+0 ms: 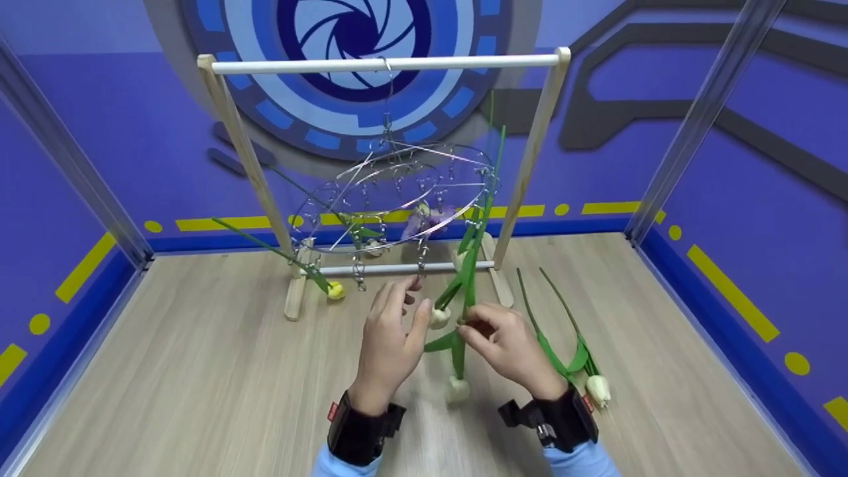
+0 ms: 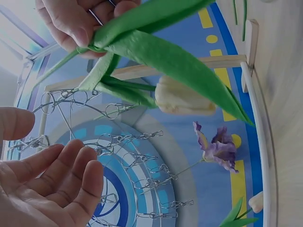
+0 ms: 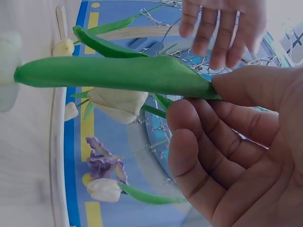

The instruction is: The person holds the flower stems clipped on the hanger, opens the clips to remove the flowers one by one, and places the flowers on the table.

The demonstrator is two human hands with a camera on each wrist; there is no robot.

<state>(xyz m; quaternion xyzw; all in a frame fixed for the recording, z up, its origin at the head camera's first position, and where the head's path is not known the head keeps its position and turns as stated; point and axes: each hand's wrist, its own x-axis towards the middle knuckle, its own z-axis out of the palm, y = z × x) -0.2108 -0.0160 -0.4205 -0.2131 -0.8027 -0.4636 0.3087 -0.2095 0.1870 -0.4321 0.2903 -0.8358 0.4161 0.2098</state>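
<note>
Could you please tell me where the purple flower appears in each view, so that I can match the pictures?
Head: the purple flower is near the centre.
Left wrist: the purple flower is right of centre, in the lower half.
Right wrist: the purple flower is at lower left, just above a white tulip.
Shared landmark: the yellow dashed stripe on the wall behind.

A blue-purple back wall with a round, shutter-like emblem stands at twelve o'clock, yellow-dashed left wall at nine, right wall at three, wood-grain surface toward six.
</note>
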